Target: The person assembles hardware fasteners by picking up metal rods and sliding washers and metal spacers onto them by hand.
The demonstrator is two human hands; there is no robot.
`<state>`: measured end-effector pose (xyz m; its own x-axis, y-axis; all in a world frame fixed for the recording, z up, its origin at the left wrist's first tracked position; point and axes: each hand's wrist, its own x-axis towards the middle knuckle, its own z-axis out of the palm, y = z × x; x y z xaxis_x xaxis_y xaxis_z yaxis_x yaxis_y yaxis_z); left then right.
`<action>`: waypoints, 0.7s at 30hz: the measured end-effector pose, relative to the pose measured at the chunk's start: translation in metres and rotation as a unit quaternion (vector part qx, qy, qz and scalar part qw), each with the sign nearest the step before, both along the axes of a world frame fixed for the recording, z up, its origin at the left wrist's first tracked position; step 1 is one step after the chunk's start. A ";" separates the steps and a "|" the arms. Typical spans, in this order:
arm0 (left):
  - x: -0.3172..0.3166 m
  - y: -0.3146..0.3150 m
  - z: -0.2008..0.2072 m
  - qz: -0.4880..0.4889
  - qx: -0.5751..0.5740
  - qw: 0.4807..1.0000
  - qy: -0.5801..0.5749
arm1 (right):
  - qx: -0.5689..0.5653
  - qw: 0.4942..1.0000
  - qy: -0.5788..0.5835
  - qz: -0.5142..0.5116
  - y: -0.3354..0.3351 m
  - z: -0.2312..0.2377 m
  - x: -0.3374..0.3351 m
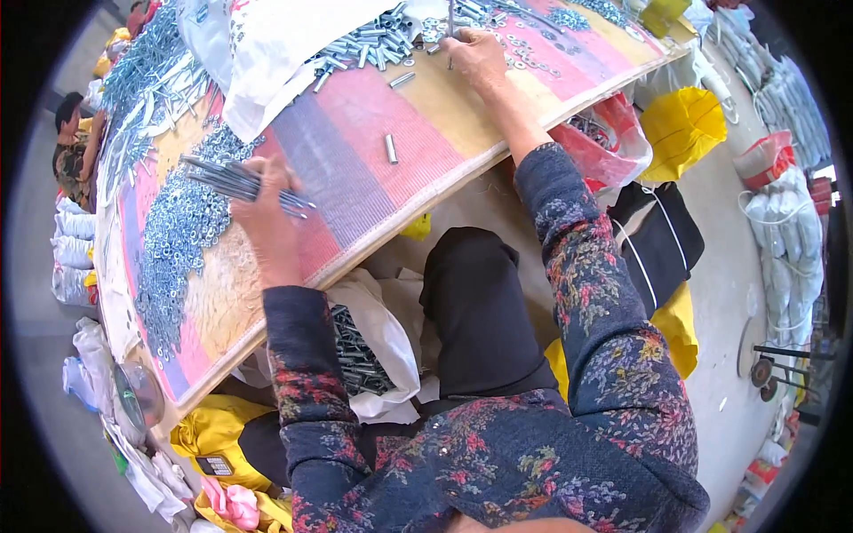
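Head view: left hand (262, 204) at ten o'clock grips a bunch of rods (227, 180), right hand (480, 62) at twelve pinches an upright rod (450, 19); a slack left grip could let the bunch spill into small metal parts (173, 253) at nine.

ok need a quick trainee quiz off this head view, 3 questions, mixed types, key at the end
1. Open: What does the left hand hold?
2. True or false: A short metal tube lies loose on the striped tabletop, between the left hand and the right hand.
3. Multiple choice: Which hand is nearer the heap of small metal pieces at the tabletop's left end?
a) right
b) left
c) both equally near

Key:
1. A bundle of thin metal rods.
2. True.
3. b
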<state>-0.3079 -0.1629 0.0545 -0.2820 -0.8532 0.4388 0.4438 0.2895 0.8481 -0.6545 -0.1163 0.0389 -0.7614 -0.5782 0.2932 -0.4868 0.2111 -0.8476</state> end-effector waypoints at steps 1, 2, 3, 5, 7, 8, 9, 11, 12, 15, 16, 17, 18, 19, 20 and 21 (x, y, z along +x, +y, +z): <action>-0.002 0.004 -0.008 0.021 0.036 0.998 -0.049 | -0.024 0.992 0.117 -0.050 -0.003 -0.003 0.002; -0.005 0.006 -0.015 0.042 0.072 0.992 -0.097 | -0.047 0.967 0.232 -0.098 -0.005 -0.005 0.003; -0.009 0.010 -0.011 0.053 0.079 0.988 -0.122 | -0.042 0.968 0.230 -0.096 -0.005 -0.007 0.001; -0.010 0.010 -0.009 0.057 0.092 0.988 -0.110 | -0.152 0.935 0.312 -0.077 -0.009 0.012 0.000; -0.020 0.011 -0.009 0.045 0.110 0.989 -0.091 | -0.264 0.933 0.239 -0.053 -0.013 0.030 -0.011; -0.025 0.013 -0.006 0.033 0.181 0.981 -0.058 | -0.375 0.912 0.163 -0.029 -0.011 0.041 -0.018; -0.007 0.011 -0.005 0.054 0.247 0.967 -0.035 | -0.377 0.916 0.140 -0.011 -0.017 0.051 0.006; 0.025 0.020 0.000 0.030 0.292 0.956 0.004 | -0.221 0.949 -0.171 0.144 0.000 0.078 0.063; 0.030 0.033 0.003 -0.030 0.333 0.941 0.050 | -0.243 0.905 -0.249 0.245 0.004 0.071 0.081; 0.038 0.077 0.010 -0.052 0.388 0.920 0.023 | -0.107 0.833 -0.325 0.435 0.039 0.042 0.149; 0.037 0.091 0.014 -0.103 0.375 0.921 0.004 | -0.104 0.806 -0.397 0.428 0.050 0.037 0.170; 0.041 0.101 0.015 -0.154 0.360 0.920 -0.016 | -0.107 0.793 -0.426 0.423 0.058 0.032 0.191; 0.048 0.110 0.016 -0.151 0.363 0.919 -0.013 | -0.112 0.782 -0.452 0.415 0.065 0.031 0.208; 0.057 0.117 0.014 -0.166 0.354 0.920 -0.032 | -0.108 0.782 -0.452 0.414 0.071 0.028 0.220; 0.066 0.124 0.012 -0.183 0.345 0.919 -0.050 | -0.074 0.806 -0.409 0.421 0.076 0.024 0.230; 0.077 0.129 0.007 -0.179 0.330 0.924 -0.067 | -0.042 0.827 -0.363 0.426 0.081 0.020 0.240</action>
